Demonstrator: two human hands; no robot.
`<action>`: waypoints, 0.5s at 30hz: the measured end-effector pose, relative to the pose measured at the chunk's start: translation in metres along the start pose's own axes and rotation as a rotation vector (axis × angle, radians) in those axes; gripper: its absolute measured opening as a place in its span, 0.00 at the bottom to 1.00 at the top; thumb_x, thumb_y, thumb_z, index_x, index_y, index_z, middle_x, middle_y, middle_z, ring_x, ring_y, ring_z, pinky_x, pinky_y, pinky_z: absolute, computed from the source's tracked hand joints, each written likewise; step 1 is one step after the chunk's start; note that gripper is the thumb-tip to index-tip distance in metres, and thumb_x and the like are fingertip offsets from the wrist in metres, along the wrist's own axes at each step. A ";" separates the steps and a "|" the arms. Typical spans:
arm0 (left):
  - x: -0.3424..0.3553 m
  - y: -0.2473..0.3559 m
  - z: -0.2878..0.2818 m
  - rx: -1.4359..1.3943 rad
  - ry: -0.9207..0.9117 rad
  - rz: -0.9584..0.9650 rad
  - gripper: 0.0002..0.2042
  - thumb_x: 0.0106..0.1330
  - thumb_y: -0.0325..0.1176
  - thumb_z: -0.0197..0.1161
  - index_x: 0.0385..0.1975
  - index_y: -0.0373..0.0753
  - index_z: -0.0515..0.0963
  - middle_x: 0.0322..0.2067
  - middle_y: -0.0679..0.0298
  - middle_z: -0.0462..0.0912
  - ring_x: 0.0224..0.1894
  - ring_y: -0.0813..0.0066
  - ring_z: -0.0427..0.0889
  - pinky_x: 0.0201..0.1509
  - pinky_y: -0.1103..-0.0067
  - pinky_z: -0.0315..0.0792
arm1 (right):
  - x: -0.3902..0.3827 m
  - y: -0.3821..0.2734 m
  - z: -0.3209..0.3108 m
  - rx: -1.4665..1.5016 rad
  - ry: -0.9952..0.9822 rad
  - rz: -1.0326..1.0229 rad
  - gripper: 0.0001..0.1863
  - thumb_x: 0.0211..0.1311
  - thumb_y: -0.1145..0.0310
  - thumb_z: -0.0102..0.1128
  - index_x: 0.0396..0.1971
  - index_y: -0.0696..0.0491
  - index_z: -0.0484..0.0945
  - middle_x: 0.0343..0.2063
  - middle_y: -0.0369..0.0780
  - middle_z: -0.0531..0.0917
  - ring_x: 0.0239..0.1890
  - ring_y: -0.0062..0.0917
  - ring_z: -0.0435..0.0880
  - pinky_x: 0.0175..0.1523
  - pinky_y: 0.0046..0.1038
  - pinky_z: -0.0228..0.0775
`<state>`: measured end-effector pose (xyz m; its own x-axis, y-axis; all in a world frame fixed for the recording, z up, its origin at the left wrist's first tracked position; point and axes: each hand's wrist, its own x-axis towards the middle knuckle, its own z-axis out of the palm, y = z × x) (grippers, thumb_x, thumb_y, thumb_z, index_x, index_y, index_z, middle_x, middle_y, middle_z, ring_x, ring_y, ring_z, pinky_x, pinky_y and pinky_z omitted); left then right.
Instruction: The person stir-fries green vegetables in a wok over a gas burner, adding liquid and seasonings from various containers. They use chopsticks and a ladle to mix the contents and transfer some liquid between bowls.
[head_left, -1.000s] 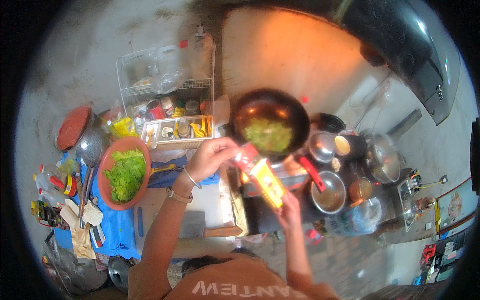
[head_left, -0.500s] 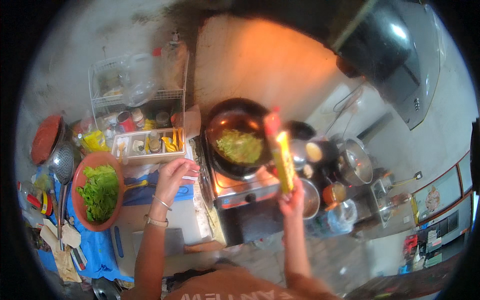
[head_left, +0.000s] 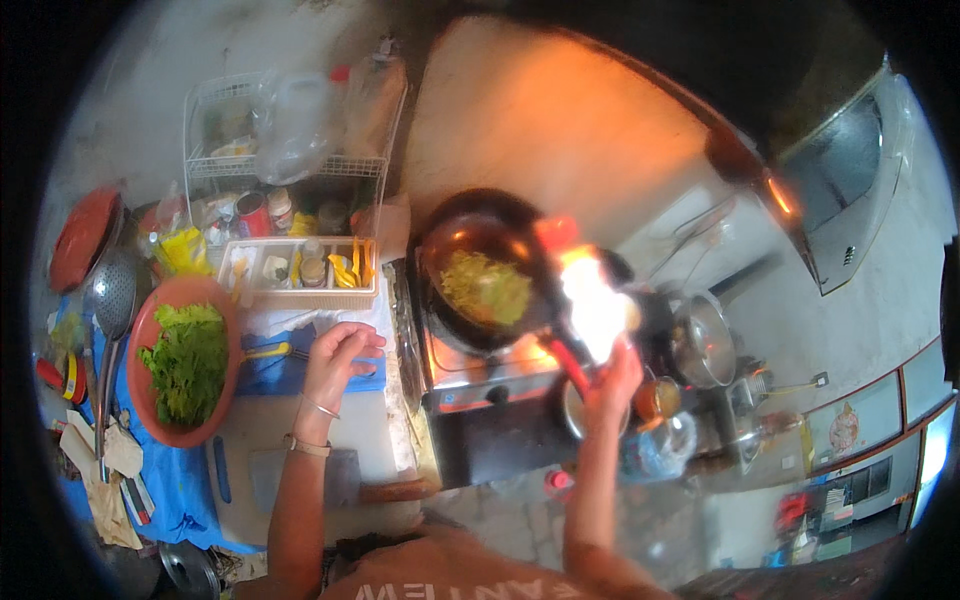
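My right hand (head_left: 613, 382) is wrapped round the lower end of a red-capped bottle (head_left: 592, 300), its middle washed out by glare. The bottle is tilted, with its cap up beside the wok (head_left: 462, 215). Chopped green vegetables (head_left: 485, 288) lie in the wok, which sits on a gas stove (head_left: 480, 385). A red handle (head_left: 568, 362) runs from the wok toward my right hand; whether they touch I cannot tell. Over the worktop, my left hand (head_left: 340, 362) has loosely bent fingers, apart from the thumb, with nothing visible between them. It is nearest to a seasoning tray (head_left: 300, 300).
At the left stands a reddish basin (head_left: 230, 350) of leafy greens (head_left: 187, 365). A skimmer (head_left: 115, 300) lies beyond it. A cleaver (head_left: 320, 480) rests on the cutting board (head_left: 250, 515). Pots (head_left: 705, 340) stand right of the stove. A wire rack (head_left: 235, 170) is behind the tray.
The bottle in my right hand has shifted right and slightly down, and glare now hides most of it. My left hand has hardly moved. The view has turned slightly.
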<state>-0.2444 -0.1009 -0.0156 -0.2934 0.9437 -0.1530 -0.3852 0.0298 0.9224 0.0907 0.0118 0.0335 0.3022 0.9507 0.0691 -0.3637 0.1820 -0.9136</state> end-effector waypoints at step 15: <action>-0.006 -0.010 -0.016 0.014 0.076 -0.029 0.07 0.64 0.32 0.50 0.35 0.37 0.72 0.32 0.62 0.79 0.32 0.78 0.77 0.32 0.84 0.72 | 0.041 0.063 0.023 -0.557 -0.083 -0.582 0.08 0.53 0.72 0.57 0.30 0.61 0.74 0.18 0.33 0.74 0.19 0.13 0.68 0.24 0.18 0.62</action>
<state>-0.2530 -0.1118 -0.0300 -0.3478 0.9147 -0.2058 -0.3824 0.0620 0.9219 0.0595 0.0679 -0.0120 0.2331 0.7617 0.6045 0.3309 0.5224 -0.7859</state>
